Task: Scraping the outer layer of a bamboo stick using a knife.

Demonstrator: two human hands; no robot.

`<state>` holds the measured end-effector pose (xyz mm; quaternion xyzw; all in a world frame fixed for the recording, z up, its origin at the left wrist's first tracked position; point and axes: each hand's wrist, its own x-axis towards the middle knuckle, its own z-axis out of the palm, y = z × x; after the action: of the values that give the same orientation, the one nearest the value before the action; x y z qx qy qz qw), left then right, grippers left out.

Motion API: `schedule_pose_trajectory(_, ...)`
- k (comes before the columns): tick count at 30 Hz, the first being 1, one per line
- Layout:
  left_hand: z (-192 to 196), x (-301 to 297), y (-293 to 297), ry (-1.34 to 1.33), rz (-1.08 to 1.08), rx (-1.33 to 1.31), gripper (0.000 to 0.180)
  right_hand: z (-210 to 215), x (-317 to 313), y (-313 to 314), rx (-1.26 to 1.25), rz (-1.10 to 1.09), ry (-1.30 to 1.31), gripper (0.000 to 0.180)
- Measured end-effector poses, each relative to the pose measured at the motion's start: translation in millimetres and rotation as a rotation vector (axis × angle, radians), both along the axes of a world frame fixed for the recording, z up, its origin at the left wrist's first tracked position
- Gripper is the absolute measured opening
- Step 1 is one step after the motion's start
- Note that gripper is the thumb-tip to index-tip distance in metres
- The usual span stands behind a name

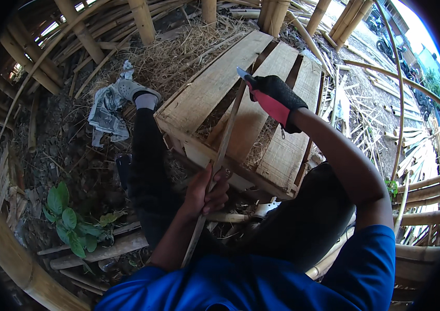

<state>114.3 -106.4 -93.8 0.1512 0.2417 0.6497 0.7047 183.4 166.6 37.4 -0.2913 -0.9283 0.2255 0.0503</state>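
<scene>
My bare left hand (207,192) is wrapped round a long, thin bamboo strip (223,142), which slants up and away from my lap over a slatted wooden crate (207,88). In a black and red glove, my right hand (276,98) closes on a knife, its handle hidden by the fingers. The knife's short blade (242,73) points up and left, close to the far end of the strip; whether they touch I cannot tell. Between my legs stands the crate, its top made of pale boards with gaps between them.
Crumpled newspaper (108,111) lies beside my left shoe (132,90). Dry straw and shavings (194,57) cover the ground behind the crate. Bamboo poles (142,23) stand around me, and a thick curved pole (7,249) runs along the left. A leafy plant (68,220) grows at lower left.
</scene>
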Motion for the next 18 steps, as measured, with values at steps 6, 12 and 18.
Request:
schedule_pose_trajectory(6, -1.0, 1.5, 1.2, -0.050, 0.001, 0.017, 0.044, 4.1, 3.8, -5.8, -0.063, 0.112, 0.001, 0.046)
schedule_pose_trajectory(12, 5.9, 3.9, -1.2, -0.010, 0.026, -0.020, 0.045, 4.4, 3.0, -9.1, -0.103, 0.049, -0.107, 0.040)
schedule_pose_trajectory(18, 10.9, 6.3, -4.5, 0.026, 0.037, -0.034, 0.045, 0.6, 7.7, -10.4, -0.126, 0.100, -0.080, 0.040)
